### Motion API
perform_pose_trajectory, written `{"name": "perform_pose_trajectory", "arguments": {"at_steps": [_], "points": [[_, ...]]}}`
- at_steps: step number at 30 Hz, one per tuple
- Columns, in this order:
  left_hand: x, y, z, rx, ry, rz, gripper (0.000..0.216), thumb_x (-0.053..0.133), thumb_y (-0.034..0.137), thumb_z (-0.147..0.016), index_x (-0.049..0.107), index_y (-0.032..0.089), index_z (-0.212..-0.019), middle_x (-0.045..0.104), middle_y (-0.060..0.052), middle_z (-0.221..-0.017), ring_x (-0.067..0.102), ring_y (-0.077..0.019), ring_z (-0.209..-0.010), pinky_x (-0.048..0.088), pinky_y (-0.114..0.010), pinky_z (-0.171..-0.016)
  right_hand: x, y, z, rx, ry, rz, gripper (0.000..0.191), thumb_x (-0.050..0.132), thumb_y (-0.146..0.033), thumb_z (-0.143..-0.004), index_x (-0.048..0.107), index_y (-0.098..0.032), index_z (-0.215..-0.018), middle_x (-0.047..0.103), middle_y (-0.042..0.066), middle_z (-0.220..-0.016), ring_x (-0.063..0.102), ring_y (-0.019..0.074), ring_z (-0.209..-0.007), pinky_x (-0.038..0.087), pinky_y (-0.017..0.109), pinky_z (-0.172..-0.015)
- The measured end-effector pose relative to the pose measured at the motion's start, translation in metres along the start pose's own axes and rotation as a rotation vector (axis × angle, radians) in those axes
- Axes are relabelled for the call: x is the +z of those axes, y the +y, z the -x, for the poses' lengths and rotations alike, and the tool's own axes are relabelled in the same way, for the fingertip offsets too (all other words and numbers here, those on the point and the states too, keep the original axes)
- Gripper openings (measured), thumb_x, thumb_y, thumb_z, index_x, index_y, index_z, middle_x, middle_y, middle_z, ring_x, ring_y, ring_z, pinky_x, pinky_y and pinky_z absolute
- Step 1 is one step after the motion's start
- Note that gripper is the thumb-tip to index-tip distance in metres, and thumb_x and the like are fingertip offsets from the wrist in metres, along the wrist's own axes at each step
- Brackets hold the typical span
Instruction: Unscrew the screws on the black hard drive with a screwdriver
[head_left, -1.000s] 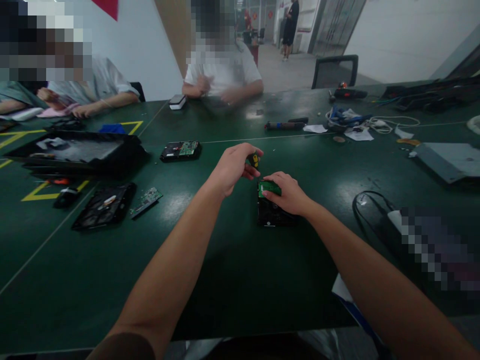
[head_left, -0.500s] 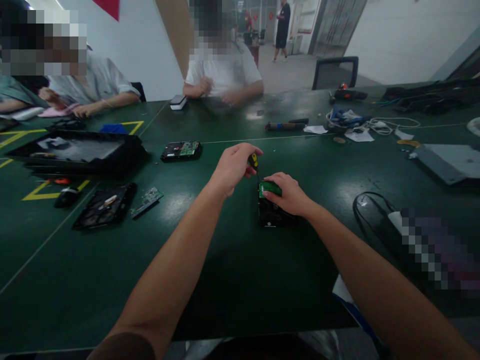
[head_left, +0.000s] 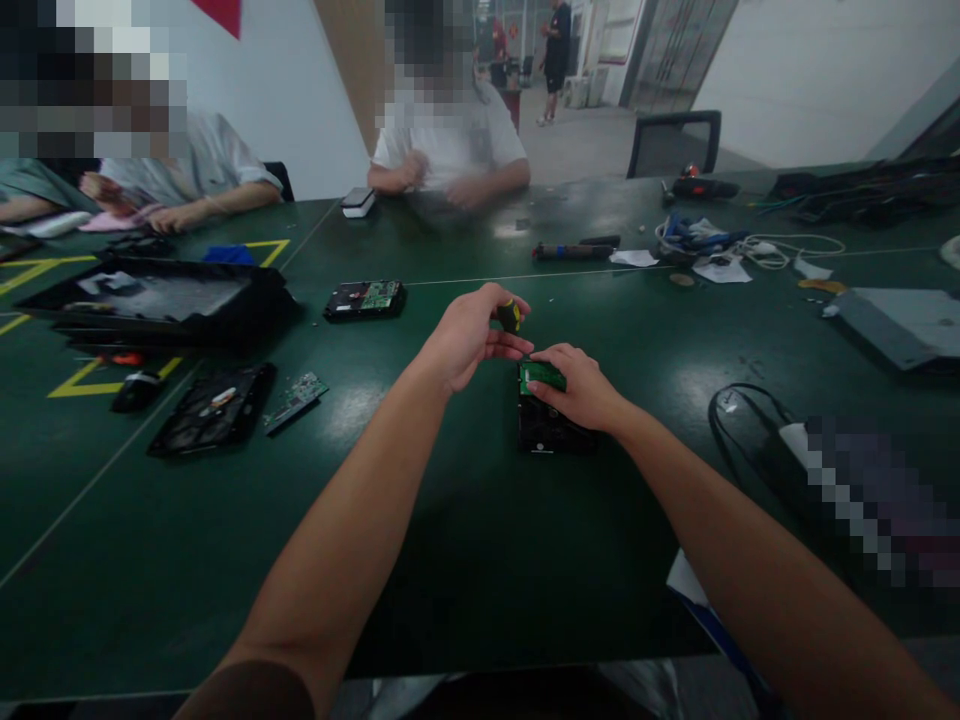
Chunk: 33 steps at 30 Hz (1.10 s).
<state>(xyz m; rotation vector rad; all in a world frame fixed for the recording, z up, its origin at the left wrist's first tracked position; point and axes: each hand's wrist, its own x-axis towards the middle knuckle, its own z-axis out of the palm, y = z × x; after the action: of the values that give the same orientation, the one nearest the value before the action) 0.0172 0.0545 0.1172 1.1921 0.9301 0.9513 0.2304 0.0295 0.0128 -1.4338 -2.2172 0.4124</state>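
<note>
Centre frame: left hand [head_left: 469,335] grips a screwdriver [head_left: 510,315] over the green board [head_left: 541,375]; right hand [head_left: 577,388] clasps the hard drive [head_left: 544,432]; board apparently still attached, so unscrewing looks unfinished.

Body in view: two bare hands and forearms. Left hand [head_left: 469,335] lies at 10 o'clock of the right hand [head_left: 581,385]. Left forearm [head_left: 352,510] and right forearm [head_left: 720,540] are uncovered, wrist to elbow. Dark band [head_left: 247,695] at 7 o'clock of frame: sleeve or shadow, undetermined.
</note>
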Motion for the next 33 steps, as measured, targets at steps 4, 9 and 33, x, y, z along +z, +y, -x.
{"name": "perform_pose_trajectory", "arguments": {"at_steps": [4,9,33], "points": [[-0.0013,-0.0013,-0.0009,0.028,0.009,-0.015,0.027,0.061,0.04,-0.09,0.071,0.016,-0.095,0.07,-0.008,-0.095,0.072,-0.0151,-0.066,0.056,-0.025,-0.057,0.0004,0.001,-0.0006,0.002,-0.001,0.003,0.042,0.066,-0.044,-0.099,0.066,-0.028,-0.138,0.065,0.012,-0.138,0.06,0.0352,-0.127,0.046,0.058,-0.107],[0.0011,-0.0016,-0.0001,0.04,-0.016,-0.041,0.026,0.065,0.04,-0.092,0.069,0.015,-0.097,0.068,-0.007,-0.092,0.071,-0.0141,-0.063,0.056,-0.025,-0.056,0.0001,0.0007,-0.001,0.006,-0.006,0.009,0.042,0.066,-0.044,-0.099,0.066,-0.027,-0.138,0.065,0.012,-0.138,0.06,0.0355,-0.128,0.047,0.058,-0.107],[0.0043,-0.0003,0.002,0.028,-0.018,-0.031,0.024,0.065,0.04,-0.093,0.06,0.018,-0.102,0.077,-0.012,-0.104,0.075,-0.0168,-0.069,0.059,-0.028,-0.062,0.0022,0.0021,-0.0004,-0.003,0.006,0.012,0.043,0.066,-0.045,-0.099,0.065,-0.029,-0.139,0.065,0.011,-0.138,0.059,0.035,-0.127,0.047,0.057,-0.106]]}}
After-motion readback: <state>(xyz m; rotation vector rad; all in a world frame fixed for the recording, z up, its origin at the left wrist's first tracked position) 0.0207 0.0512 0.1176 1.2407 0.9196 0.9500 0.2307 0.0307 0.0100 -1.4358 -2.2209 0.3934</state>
